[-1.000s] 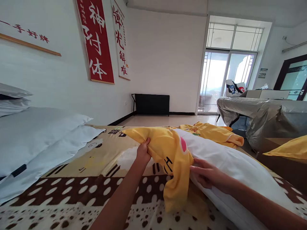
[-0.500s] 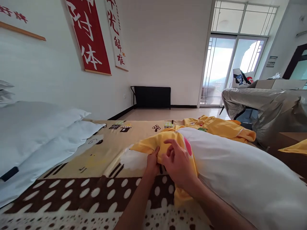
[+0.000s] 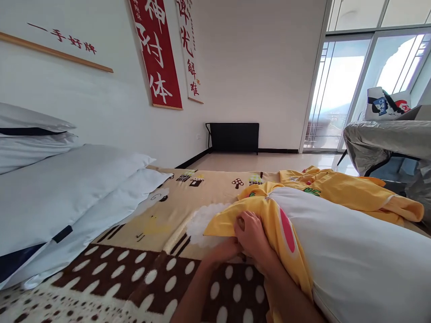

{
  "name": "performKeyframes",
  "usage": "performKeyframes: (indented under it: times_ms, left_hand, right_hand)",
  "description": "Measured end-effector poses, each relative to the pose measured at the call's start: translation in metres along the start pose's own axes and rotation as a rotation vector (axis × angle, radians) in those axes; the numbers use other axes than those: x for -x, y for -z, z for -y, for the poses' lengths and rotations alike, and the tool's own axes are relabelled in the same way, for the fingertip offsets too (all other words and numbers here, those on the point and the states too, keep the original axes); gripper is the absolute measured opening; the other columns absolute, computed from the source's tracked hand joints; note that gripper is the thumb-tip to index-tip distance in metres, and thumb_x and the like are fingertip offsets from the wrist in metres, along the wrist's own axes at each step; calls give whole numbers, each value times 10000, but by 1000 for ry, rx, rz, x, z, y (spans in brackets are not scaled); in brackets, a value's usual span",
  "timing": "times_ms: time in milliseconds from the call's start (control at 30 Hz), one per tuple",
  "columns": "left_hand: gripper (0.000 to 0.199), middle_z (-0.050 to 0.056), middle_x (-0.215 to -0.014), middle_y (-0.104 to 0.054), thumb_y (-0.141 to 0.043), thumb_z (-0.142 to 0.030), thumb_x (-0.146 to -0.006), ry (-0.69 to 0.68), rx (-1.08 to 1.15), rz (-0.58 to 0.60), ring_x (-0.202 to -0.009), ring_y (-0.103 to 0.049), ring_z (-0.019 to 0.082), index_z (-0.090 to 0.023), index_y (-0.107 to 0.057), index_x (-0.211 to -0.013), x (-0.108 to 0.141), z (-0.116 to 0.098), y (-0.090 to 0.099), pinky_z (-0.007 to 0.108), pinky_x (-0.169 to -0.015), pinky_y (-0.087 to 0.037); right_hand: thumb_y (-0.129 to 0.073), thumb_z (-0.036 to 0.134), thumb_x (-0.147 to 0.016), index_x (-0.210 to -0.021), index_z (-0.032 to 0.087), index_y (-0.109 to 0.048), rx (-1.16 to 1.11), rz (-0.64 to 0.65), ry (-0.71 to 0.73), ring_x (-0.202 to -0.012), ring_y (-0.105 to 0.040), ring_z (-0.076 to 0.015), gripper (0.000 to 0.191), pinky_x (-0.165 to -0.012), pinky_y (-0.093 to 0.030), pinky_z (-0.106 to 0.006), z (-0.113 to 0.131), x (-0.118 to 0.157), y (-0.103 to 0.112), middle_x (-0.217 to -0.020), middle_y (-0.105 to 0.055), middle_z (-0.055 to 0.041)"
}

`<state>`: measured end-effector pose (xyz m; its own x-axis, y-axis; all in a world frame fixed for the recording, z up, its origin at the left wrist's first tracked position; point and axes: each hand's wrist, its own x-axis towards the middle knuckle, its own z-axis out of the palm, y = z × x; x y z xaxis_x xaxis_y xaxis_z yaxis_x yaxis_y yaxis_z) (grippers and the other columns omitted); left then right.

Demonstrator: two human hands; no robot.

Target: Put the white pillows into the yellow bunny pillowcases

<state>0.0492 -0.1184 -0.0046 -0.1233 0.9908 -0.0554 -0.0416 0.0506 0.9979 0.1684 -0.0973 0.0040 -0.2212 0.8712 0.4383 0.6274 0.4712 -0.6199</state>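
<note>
A yellow pillowcase (image 3: 232, 214) with a pink patch is bunched over the near end of a plump white pillow (image 3: 357, 242). My right hand (image 3: 252, 231) has its fingers curled and closed on the pillowcase's edge. Just below and left of it, my left hand (image 3: 225, 252) reaches in at the same edge; its fingertips are hidden behind the right hand and the cloth, where it appears to grip the pillowcase. The case's pointed corner sticks out to the left. Most of the white pillow lies bare toward the right.
A patterned blanket (image 3: 148, 264) covers the surface beneath. White pillows (image 3: 77, 193) are piled at the left. More yellow cloth (image 3: 350, 190) lies behind the white pillow. A folded black table (image 3: 234, 137) leans at the far wall, and a covered table (image 3: 387, 134) stands at right.
The view has turned left. My right hand has closed onto the pillowcase edge from a raised, loosely curled pose. The left hand has slipped lower, its thumb now out of sight.
</note>
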Motion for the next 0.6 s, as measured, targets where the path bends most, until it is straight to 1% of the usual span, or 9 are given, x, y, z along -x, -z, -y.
performKeyframes:
  times_ms: [67, 133, 167, 233, 300, 333, 433, 533, 600]
  left_hand:
    - [188, 20, -616, -654, -819, -146, -515, 96, -104, 218, -600, -605, 196, -120, -667, -621, 3, -12, 21, 246, -528, -465]
    - [198, 70, -698, -687, -801, -252, -558, 161, -169, 284, -729, -646, 247, -134, -670, -648, 1, -21, 50, 254, -552, -479]
    - [243, 87, -716, -687, -748, -358, -634, 173, -179, 179, -753, -653, 241, -134, -659, -664, -2, -24, 64, 246, -565, -477]
    - [367, 71, -665, -652, -615, -498, -737, 173, -170, -171, -667, -642, 188, -138, -606, -669, -11, -24, 87, 211, -531, -439]
    - [414, 32, -640, -618, -541, -559, -770, 158, -160, -397, -566, -604, 143, -149, -566, -711, -19, -18, 97, 191, -483, -391]
    - [430, 26, -659, -619, -526, -581, -771, 157, -160, -411, -552, -598, 140, -153, -566, -751, -21, -13, 96, 192, -471, -380]
    - [502, 55, -696, -643, -567, -635, -713, 187, -141, -258, -559, -616, 181, -142, -600, -804, -25, 1, 76, 226, -467, -386]
    - [472, 45, -610, -613, -687, -588, -628, 183, -100, -143, -521, -581, 174, -131, -602, -713, -28, 14, 50, 227, -456, -360]
    - [447, 13, -556, -568, -740, -543, -586, 160, -63, -149, -488, -526, 138, -134, -577, -662, -32, 20, 42, 215, -440, -324]
  right_hand:
    - [-488, 169, -784, -814, 172, -601, -38, 6, -19, -869, -560, -177, 117, -801, -392, -276, 4, -1, 1, -885, -650, -51]
    - [-490, 157, -773, -810, 169, -605, -38, 37, -20, -867, -563, -170, 122, -798, -391, -269, 6, -1, 0, -890, -653, -49]
    - [-491, 156, -772, -815, 168, -608, -23, 55, -15, -881, -562, -171, 126, -815, -386, -273, 7, 0, 0, -895, -654, -49]
    - [-505, 170, -771, -846, 170, -613, 42, 88, 14, -932, -554, -183, 132, -868, -369, -301, 7, 3, -2, -933, -652, -53]
    - [-535, 196, -766, -869, 172, -610, 146, 128, 55, -984, -539, -204, 129, -904, -350, -339, 8, 7, -4, -979, -641, -64]
    - [-550, 207, -763, -879, 172, -607, 198, 154, 77, -1005, -533, -215, 134, -913, -344, -353, 9, 9, -4, -999, -635, -71]
    - [-571, 232, -771, -918, 163, -607, 298, 239, 124, -1031, -533, -232, 166, -922, -336, -378, 12, 14, -2, -1017, -630, -90]
    - [-541, 236, -806, -961, 166, -611, 302, 291, 141, -1013, -559, -230, 185, -937, -325, -404, 14, 16, 0, -1006, -649, -84]
    - [-521, 214, -812, -970, 165, -613, 297, 311, 136, -1004, -572, -231, 189, -945, -317, -418, 15, 16, 1, -1005, -661, -80]
